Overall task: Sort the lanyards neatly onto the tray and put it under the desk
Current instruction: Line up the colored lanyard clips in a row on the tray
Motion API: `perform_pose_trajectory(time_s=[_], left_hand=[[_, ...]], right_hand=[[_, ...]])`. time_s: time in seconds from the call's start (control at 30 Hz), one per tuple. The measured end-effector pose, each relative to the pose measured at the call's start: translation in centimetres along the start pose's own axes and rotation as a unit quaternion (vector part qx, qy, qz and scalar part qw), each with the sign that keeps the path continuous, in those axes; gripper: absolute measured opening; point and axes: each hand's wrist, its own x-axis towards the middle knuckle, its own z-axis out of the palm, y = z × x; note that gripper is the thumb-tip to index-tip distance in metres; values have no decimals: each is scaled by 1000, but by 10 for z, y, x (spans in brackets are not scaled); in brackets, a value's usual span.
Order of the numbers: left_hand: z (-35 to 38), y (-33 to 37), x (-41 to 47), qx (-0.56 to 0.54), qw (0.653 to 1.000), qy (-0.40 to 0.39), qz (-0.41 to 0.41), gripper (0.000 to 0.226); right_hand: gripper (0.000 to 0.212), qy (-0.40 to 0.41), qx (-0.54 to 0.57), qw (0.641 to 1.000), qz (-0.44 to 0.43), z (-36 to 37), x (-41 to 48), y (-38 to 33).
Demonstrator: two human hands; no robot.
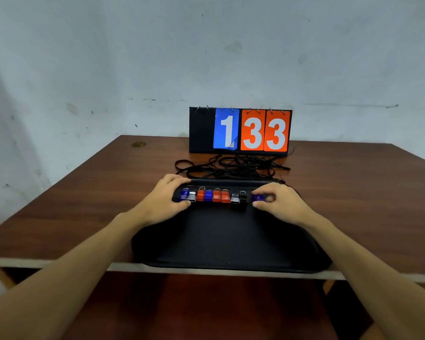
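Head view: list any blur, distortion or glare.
Head view: wide-angle stretch swells the left forearm toward the corner; the right hand blurs at its fingertips pinching the blue clip; light is soft, no hard glare; the black tray shows little detail.

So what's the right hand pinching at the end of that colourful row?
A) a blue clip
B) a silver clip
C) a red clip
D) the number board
A: the right hand has thumb and fingers closed on a blue clip at the right end of the row on the black tray.
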Motion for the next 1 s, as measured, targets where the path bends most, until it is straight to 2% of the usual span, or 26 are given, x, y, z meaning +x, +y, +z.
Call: perform_pose_trajectory(time_s=[0.2, 0.4, 0.67, 0.8, 1.0], left_hand=[[1, -2, 6, -8, 1000, -18, -5, 55], [-1, -6, 8, 29, 999, -22, 15, 41], [5, -9, 5, 34, 999, 17, 30, 39], [5, -11, 5, 39, 998, 14, 36, 39], [5, -10, 3, 40, 998, 11, 46, 42]], right_hand=[[39, -12, -8, 1000, -26, 3, -3, -2], [42, 5, -22, 999, -49, 9, 6, -1], [40, 4, -2, 999, -51, 8, 5, 1], [43, 17, 12, 998, -61, 10, 4, 1], [37, 2, -11, 997, -81, 11, 8, -2]])
